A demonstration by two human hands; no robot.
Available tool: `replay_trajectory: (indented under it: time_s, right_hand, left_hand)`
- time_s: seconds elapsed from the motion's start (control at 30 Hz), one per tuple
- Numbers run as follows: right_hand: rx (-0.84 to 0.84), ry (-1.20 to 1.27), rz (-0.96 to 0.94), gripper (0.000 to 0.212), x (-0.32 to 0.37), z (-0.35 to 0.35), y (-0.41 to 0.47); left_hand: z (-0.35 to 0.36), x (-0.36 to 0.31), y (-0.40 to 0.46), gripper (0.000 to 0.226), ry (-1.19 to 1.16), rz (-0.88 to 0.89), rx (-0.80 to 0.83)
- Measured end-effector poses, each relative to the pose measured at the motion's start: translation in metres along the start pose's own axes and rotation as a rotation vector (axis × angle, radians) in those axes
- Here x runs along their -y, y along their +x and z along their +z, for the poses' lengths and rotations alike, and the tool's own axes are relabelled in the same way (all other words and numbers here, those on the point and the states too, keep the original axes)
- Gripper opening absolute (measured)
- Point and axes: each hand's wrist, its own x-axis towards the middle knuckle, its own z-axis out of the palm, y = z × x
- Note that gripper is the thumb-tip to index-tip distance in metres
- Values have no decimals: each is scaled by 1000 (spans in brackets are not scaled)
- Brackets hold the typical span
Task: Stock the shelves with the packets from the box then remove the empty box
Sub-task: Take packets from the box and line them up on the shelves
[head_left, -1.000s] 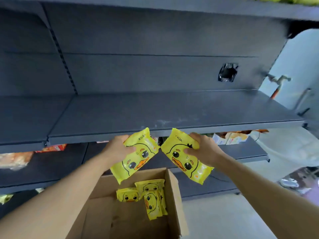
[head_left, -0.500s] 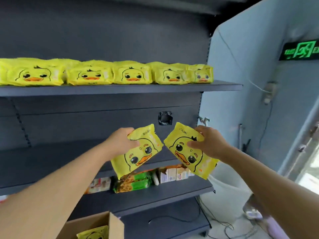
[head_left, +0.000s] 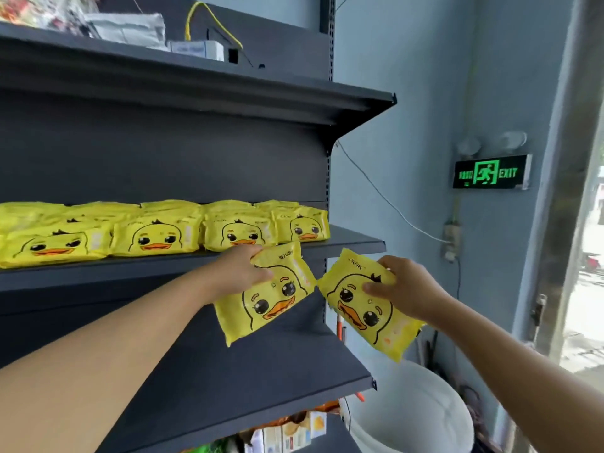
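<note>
2 hands up: left hand (head_left: pixel 240 268), right hand (head_left: pixel 403 287), 1 yellow duck packet (head_left: pixel 266 297) in each. Approx 4 packet stacks in front row on stocked shelf (head_left: pixel 356 243). 1 exit sign (head_left: pixel 488 173). 1 white bucket (head_left: pixel 411 416).

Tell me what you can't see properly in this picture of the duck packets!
- Box: out of the head view, below the bottom edge.
- Left hand: its fingers are hidden behind the left packet.
- Small print on the right packet: too small to read.
- Back rows of shelf packets: hidden by the front row.
</note>
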Motion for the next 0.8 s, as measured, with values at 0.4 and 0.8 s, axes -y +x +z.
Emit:
replay_trajectory:
  time_s: [0.4,0.8]
  right_hand:
    - [-128,-29,-97,17,-24,-37,169]
    - [-180,8,-213,22,-36,-39,326]
  left_hand:
    - [-31,-37,170,4,-5,95,-103]
    - [-65,-53,267,16,40,75,-272]
